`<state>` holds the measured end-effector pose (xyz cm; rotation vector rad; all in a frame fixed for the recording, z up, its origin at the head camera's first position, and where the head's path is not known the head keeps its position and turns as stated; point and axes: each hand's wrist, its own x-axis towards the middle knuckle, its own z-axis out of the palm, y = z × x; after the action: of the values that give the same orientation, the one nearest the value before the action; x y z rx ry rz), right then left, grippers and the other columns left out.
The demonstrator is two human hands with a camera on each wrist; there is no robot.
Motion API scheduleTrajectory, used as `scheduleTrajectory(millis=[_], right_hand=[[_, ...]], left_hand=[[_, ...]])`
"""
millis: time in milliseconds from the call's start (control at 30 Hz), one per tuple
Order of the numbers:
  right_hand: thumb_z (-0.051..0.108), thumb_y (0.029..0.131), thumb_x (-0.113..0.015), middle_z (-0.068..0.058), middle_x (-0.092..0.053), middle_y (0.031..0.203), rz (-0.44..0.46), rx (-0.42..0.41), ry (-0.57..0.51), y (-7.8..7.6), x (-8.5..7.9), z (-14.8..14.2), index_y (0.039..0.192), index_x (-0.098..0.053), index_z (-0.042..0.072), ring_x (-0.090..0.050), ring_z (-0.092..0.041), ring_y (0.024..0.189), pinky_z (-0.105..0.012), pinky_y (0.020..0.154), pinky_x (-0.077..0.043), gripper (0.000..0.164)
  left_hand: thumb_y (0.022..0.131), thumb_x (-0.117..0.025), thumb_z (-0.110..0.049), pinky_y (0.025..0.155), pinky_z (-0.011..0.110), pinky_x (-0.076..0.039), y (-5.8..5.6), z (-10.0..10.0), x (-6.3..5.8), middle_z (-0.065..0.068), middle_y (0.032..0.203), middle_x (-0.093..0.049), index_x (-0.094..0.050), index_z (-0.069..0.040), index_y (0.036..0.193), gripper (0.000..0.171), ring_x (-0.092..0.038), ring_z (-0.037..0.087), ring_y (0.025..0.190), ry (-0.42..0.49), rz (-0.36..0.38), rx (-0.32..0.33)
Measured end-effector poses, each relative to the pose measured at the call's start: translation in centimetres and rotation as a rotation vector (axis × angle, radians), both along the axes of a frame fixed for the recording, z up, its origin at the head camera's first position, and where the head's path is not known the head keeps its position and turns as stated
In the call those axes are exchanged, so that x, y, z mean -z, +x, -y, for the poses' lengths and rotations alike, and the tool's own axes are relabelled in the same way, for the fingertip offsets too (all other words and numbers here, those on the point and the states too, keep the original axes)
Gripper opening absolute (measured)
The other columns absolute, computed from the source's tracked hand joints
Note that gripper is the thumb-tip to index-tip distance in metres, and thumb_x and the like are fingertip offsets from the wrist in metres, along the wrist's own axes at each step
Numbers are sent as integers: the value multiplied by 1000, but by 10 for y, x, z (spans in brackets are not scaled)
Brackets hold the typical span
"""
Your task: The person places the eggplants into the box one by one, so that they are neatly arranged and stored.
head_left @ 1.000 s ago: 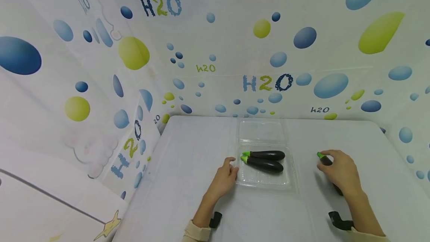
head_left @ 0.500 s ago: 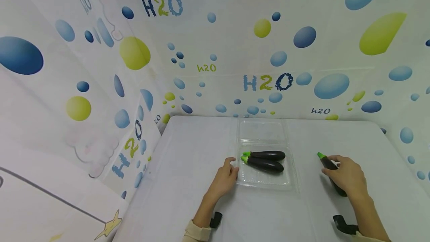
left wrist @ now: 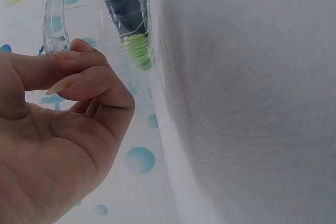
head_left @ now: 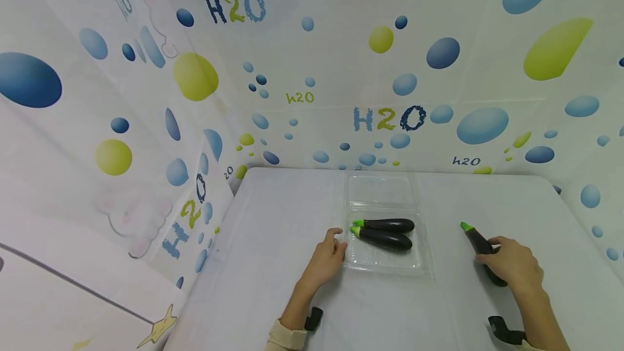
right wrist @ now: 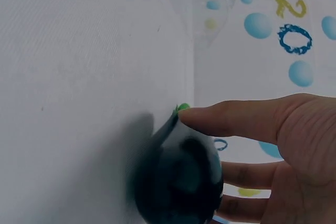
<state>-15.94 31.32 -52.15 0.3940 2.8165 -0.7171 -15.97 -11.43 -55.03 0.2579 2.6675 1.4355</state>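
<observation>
Two dark eggplants (head_left: pixel 385 239) with green stem ends lie side by side in a clear plastic container (head_left: pixel 390 264) whose lid is folded back. At the container's left edge is my left hand (head_left: pixel 327 256); the left wrist view shows its curled fingers (left wrist: pixel 97 85) pinching the rim. To the right, a third eggplant (head_left: pixel 476 240) slants with its green end pointing away to the left. My right hand (head_left: pixel 517 264) grips this one around its middle, thumb on the near left side and fingers on the far side. In the right wrist view the eggplant's rounded body (right wrist: pixel 178 182) faces the camera.
A white cloth covers the table (head_left: pixel 273 205). Behind and to the left hang white curtains (head_left: pixel 331 58) printed with blue and green drops and H2O lettering. Black straps (head_left: pixel 504 332) show by both wrists.
My right hand has slid back along the third eggplant, from near its green end to its middle, while the eggplant has shifted only slightly. The left hand and the container have stayed put.
</observation>
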Motion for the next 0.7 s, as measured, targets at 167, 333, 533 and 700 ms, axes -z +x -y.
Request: scheduleTrajectory(millis=[167, 333, 533, 700], right_hand=[[38, 84, -82, -41, -60, 119, 32, 17, 9, 1, 1, -2, 135, -52, -11, -62, -55, 94, -51, 65, -50, 77], [39, 84, -81, -41, -60, 120, 29, 19, 6, 1, 1, -4, 135, -53, -10, -63, -55, 93, -51, 65, -50, 76], [40, 83, -82, -41, -61, 120, 16, 27, 14, 0, 0, -5, 133, -56, -10, -63, -55, 94, -51, 65, -50, 76], [40, 82, -83, -40, -62, 118, -29, 26, 15, -2, -4, -5, 131, -58, -10, -63, -55, 94, -50, 63, -50, 75]], left_hand=[[109, -53, -18, 58, 24, -42, 0, 0, 0, -5, 79, -58, -46, 1, 145, 41, -50, 7, 64, 0, -1, -2], [109, -53, -18, 58, 24, -42, -1, -1, 0, -5, 78, -58, -46, 1, 145, 42, -50, 7, 64, 0, 0, -3], [109, -53, -19, 58, 24, -42, -1, -1, 1, -5, 79, -59, -46, 0, 145, 41, -50, 7, 64, -1, 8, -9], [110, -52, -20, 58, 25, -42, -1, -1, 1, -4, 79, -59, -46, 0, 146, 42, -50, 8, 64, 5, 12, -11]])
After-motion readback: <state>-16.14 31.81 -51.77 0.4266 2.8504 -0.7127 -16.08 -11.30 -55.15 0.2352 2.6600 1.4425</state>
